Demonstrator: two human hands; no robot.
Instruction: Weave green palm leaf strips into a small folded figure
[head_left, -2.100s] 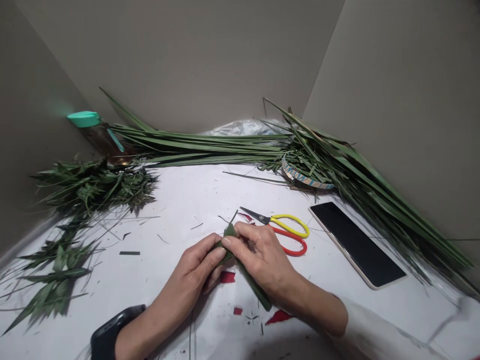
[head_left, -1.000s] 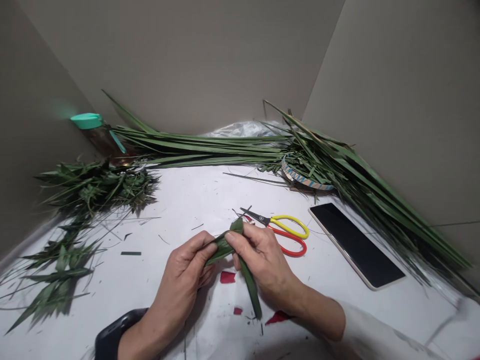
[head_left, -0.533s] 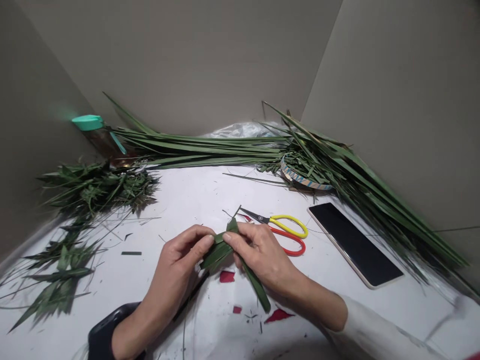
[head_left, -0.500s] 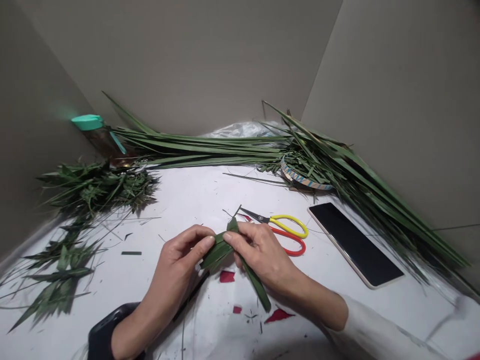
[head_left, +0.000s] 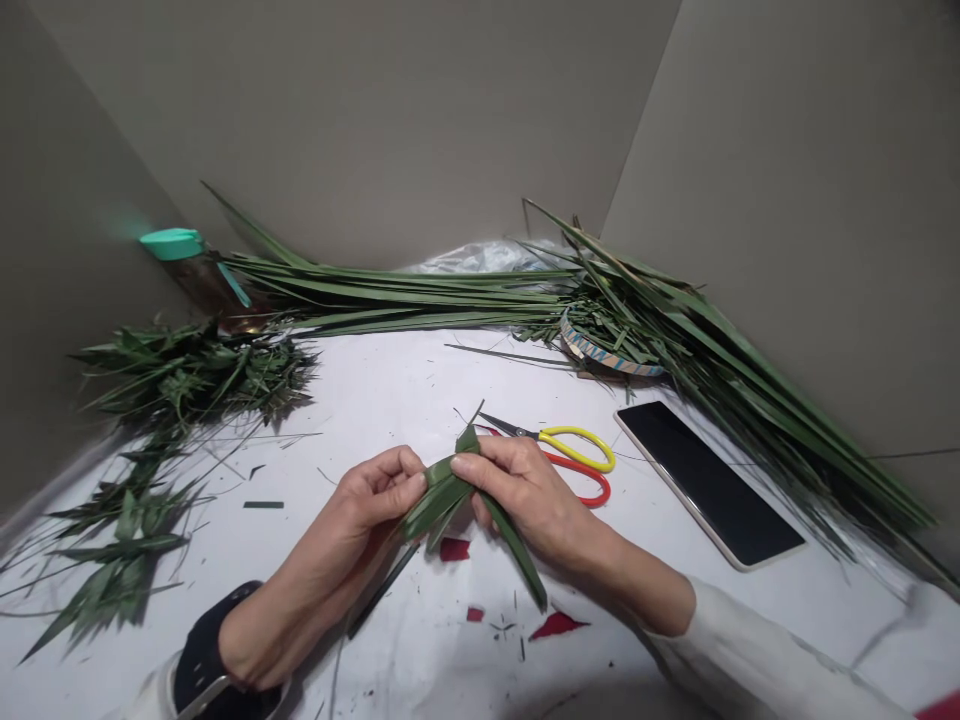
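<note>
Between my two hands is a folded green leaf strip piece (head_left: 439,505), with several loose ends fanning downward. My left hand (head_left: 379,505) pinches its left side between thumb and forefinger. My right hand (head_left: 525,495) grips the folded part at the upper right, thumb on top, and one long strip end hangs below that hand. Just behind the right hand lie scissors (head_left: 574,447) with one yellow and one red handle, blades pointing left. Small red scraps (head_left: 557,626) and dark leaf bits are scattered on the white table surface (head_left: 390,390) beneath.
Woven leaf pieces (head_left: 202,375) are heaped at the left, near a bottle with a turquoise lid (head_left: 172,243). Long green leaves (head_left: 420,298) stretch along the back and right. A round-rimmed tray (head_left: 611,357) holds cut leaf pieces. A phone (head_left: 712,485) lies at the right.
My left forearm has shifted, showing more of the watch and sleeve. The leaf piece has turned slightly, and its lower ends spread more. Both hands keep their hold.
</note>
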